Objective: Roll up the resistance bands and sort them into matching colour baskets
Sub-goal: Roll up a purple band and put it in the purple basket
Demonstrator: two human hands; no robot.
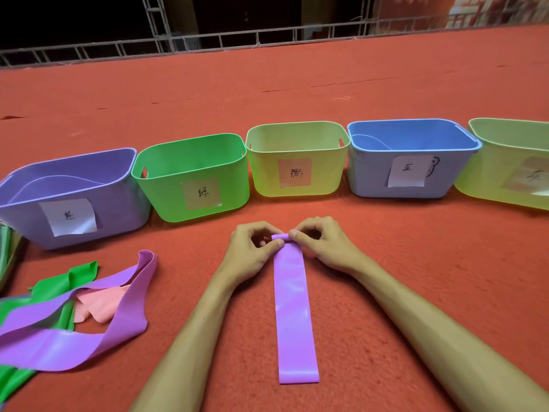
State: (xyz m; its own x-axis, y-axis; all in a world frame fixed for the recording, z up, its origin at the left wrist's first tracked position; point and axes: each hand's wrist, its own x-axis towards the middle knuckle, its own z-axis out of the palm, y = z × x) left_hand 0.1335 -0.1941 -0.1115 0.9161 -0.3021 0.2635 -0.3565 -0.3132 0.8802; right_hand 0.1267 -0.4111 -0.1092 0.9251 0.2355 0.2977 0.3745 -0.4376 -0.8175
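A purple resistance band (292,310) lies flat on the red carpet, running from near me toward the baskets. Its far end is curled into a small roll. My left hand (255,248) pinches that roll from the left, and my right hand (320,245) pinches it from the right. Behind stand a purple basket (26,209), a green basket (166,185), a yellow basket (264,173), a blue basket (368,176) and a second yellow basket (481,179), each with a paper label. At the left lies a loose heap with a purple band (124,319), a green band (59,281) and a pink band (98,304).
The red carpet (356,84) stretches far behind the baskets to a metal truss railing (208,40). More band edges (7,251) show at the left frame border beside the purple basket.
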